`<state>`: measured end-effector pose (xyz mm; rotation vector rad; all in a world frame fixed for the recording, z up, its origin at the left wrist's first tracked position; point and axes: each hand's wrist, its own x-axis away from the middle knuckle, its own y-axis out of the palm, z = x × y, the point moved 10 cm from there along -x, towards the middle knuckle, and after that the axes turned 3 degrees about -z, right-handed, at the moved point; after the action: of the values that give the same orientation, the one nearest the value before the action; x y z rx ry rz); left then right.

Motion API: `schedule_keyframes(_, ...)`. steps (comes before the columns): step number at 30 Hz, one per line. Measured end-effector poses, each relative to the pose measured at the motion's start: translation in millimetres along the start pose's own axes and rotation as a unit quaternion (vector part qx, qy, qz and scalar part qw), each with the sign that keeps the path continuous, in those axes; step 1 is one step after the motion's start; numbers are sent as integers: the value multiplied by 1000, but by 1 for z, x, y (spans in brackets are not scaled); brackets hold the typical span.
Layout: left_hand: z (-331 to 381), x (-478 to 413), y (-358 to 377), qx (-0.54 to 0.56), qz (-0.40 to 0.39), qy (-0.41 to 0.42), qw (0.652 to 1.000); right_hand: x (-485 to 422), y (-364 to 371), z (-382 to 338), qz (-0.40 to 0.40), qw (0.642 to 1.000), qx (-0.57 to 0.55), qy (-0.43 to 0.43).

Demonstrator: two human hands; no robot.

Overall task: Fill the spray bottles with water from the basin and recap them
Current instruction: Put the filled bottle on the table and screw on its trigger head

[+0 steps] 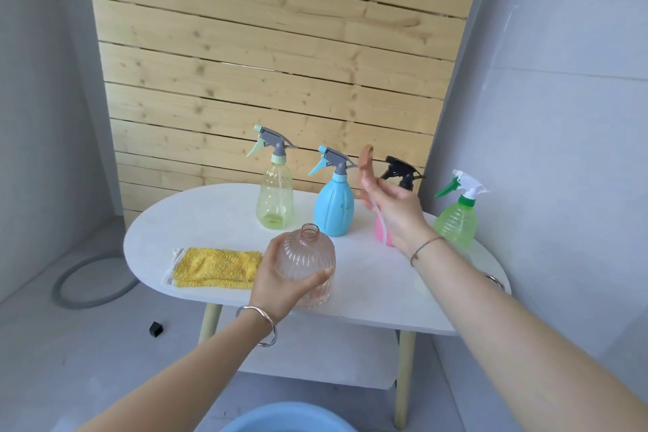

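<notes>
Spray bottles are lined up along the back of a white oval table (pixel 196 217), and one of them, a clear pink ribbed bottle (pixel 308 256), is gripped round its body by the left hand (pixel 280 281) near the table's front edge. Its neck is uncapped and points up. Its brown spray head (pixel 366 161) is held up in the fingers of the right hand (pixel 396 207), raised above the table to the right of the bottle, with the pale dip tube (pixel 380 217) hanging down past the palm. Behind the held bottle a translucent yellow bottle (pixel 275 196) and an opaque blue bottle (pixel 333 203) are seen upright, both capped with grey sprayers. A solid pink bottle (pixel 380 233) with a black sprayer (pixel 401 170) is largely hidden behind the right hand, and a green bottle (pixel 456 221) with a white and green sprayer is placed at the far right. A yellow cloth (pixel 214 266) in a clear wrapper is laid flat just left of the left hand. Only the rim of a blue basin (pixel 284 419) is visible at the bottom edge, below the table; whether water is in it cannot be told. A grey hose (pixel 70 291) is coiled on the floor at left.
</notes>
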<state>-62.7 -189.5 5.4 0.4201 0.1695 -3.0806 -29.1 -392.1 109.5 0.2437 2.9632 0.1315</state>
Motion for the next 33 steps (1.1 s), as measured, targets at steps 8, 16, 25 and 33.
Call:
schedule_keyframes(8,-13,1,33,8,1,-21,1000,-5,23,-79,-18,991,-118,-57)
schedule_keyframes(16,-18,1,34,22,4,-23,999,0,39,-83,-29,990,-134,-40)
schedule_keyframes(25,-21,-1,35,15,-11,-19,1000,-7,52,-43,-4,993,-111,-29)
schedule_keyframes(33,-20,-1,36,28,-12,-18,999,-4,47,0,-65,997,-31,-26)
